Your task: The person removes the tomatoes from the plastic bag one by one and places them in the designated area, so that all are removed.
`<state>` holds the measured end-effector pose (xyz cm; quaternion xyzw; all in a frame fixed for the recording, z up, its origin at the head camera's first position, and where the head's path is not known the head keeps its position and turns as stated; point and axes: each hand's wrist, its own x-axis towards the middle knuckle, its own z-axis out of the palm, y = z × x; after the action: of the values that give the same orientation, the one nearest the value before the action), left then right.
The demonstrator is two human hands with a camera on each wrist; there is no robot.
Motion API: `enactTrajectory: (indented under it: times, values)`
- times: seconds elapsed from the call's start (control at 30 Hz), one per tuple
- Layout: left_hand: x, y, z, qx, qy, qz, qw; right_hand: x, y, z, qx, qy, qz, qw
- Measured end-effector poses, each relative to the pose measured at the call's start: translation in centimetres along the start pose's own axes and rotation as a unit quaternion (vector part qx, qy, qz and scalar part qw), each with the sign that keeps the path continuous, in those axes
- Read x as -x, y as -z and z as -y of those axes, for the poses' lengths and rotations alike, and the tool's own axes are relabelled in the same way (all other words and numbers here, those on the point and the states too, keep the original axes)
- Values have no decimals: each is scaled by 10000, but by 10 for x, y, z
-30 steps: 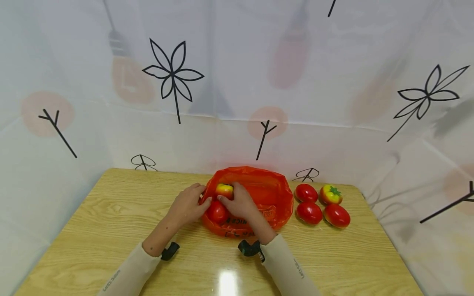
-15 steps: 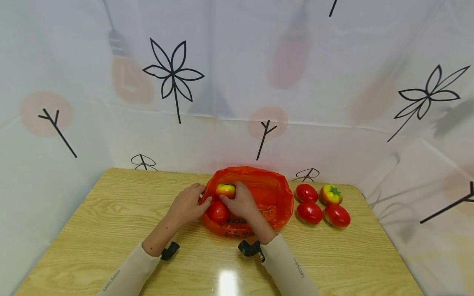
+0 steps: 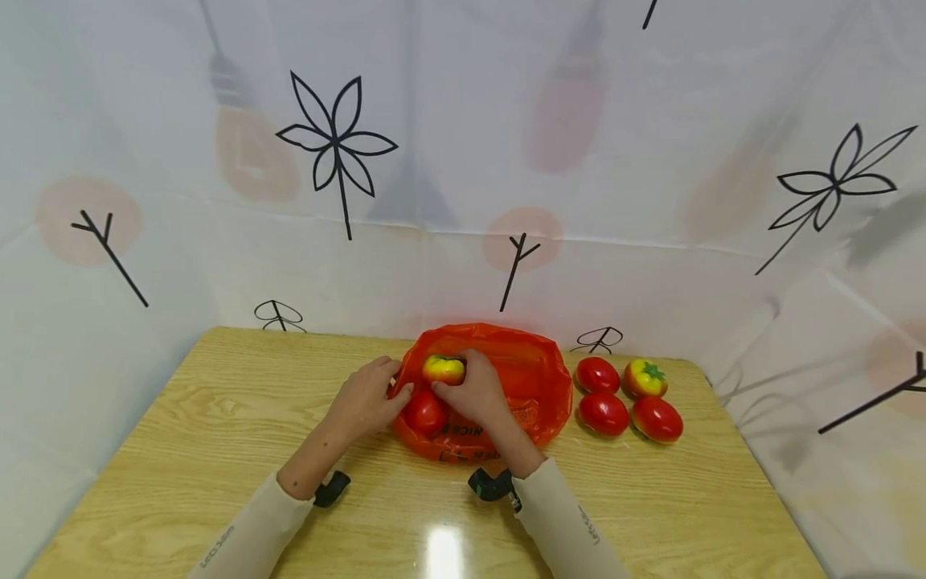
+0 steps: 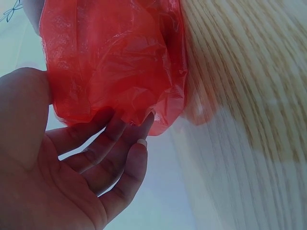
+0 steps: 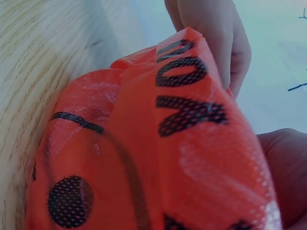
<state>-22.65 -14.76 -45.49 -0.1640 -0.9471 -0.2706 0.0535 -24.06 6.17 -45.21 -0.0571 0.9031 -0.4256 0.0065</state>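
A red plastic bag (image 3: 506, 354) stands with its mouth wide open at the back of the table. My left hand (image 3: 366, 400) pinches its left rim, the thumb inside and the fingers against the outer wall, as the left wrist view of the bag (image 4: 110, 57) shows. Within the bag, my right hand (image 3: 473, 390) grips a yellow-and-red toy fruit (image 3: 442, 369) between thumb and fingers. Just in front of that, a round red fruit (image 3: 426, 412) lies in the bag's left part. Printed bag plastic (image 5: 144, 143) hides most of the right hand in the right wrist view.
Right of the bag, three glossy red oval fruits (image 3: 604, 414) and a red-and-yellow fruit with a green leafy top (image 3: 646, 378) lie together on the wooden table (image 3: 253, 386). A patterned white cloth (image 3: 448, 161) hangs behind the table's back edge.
My right hand has shifted slightly right and up, and the yellow-and-red toy fruit has moved with it. The left hand has kept its place on the bag's rim.
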Motion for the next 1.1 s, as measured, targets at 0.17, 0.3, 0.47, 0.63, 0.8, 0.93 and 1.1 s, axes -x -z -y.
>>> enactTrajectory:
  times: [0.17, 0.3, 0.47, 0.63, 0.8, 0.93, 1.1]
  values:
    - [0, 1, 1, 18, 6, 23, 10000, 3, 5, 3, 161, 106, -21, 9998]
    - [-1, 2, -1, 22, 25, 50, 10000, 6, 9, 6, 177, 112, -28, 9998]
    - [-1, 3, -3, -9, 26, 78, 10000, 10, 13, 6, 190, 243, -31, 9995]
    - [0, 3, -3, -12, 56, 90, 9999, 14, 16, 7, 182, 318, -64, 9993]
    - [0, 3, -3, 11, 79, 84, 9999, 17, 18, 10, 148, 392, -34, 9991]
    - [0, 3, -3, 32, 98, 77, 9999, 22, 19, 12, 140, 476, -21, 9988]
    - [1, 3, -3, 14, 86, 50, 9999, 29, 21, 13, 214, 545, -54, 9983]
